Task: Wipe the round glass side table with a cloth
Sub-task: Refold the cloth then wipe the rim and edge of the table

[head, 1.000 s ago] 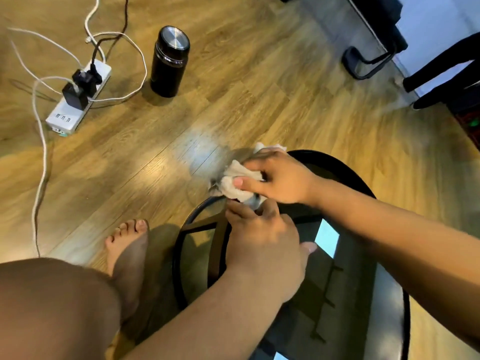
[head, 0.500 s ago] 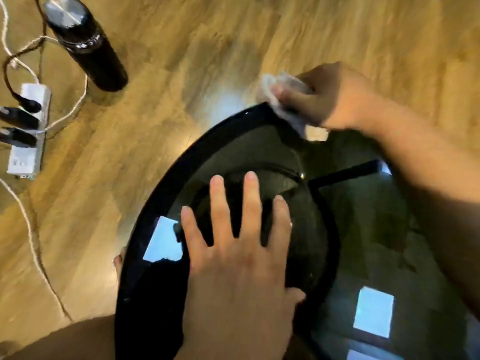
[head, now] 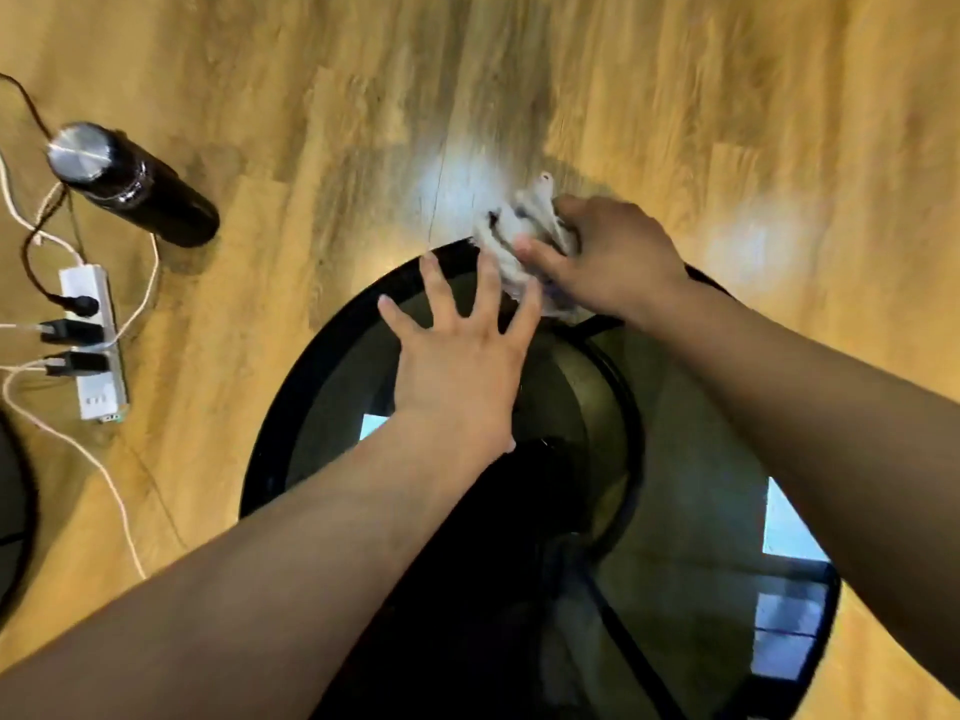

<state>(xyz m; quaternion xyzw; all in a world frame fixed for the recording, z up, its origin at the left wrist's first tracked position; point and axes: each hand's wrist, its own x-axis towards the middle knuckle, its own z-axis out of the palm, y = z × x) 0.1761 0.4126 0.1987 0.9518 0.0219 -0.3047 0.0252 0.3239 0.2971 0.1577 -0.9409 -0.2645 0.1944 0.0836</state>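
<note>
The round glass side table point(head: 311, 376) with a black rim fills the lower middle of the head view, its dark glass reflecting bright window patches. My right hand point(head: 608, 262) grips a crumpled white cloth point(head: 511, 236) and presses it on the table's far rim. My left hand point(head: 462, 356) lies flat on the glass just beside it, fingers spread, fingertips near the cloth. The black frame under the glass shows through.
A black flask with a silver lid point(head: 130, 184) stands on the wooden floor at the left. Nearer the left edge lies a white power strip point(head: 93, 345) with black plugs and trailing white and black cables. A dark round object point(head: 15, 511) touches the left border.
My left hand slid forward across the glass toward the far rim and now sits beside the cloth. My right hand with the cloth shifted slightly right along the rim. The camera view moved.
</note>
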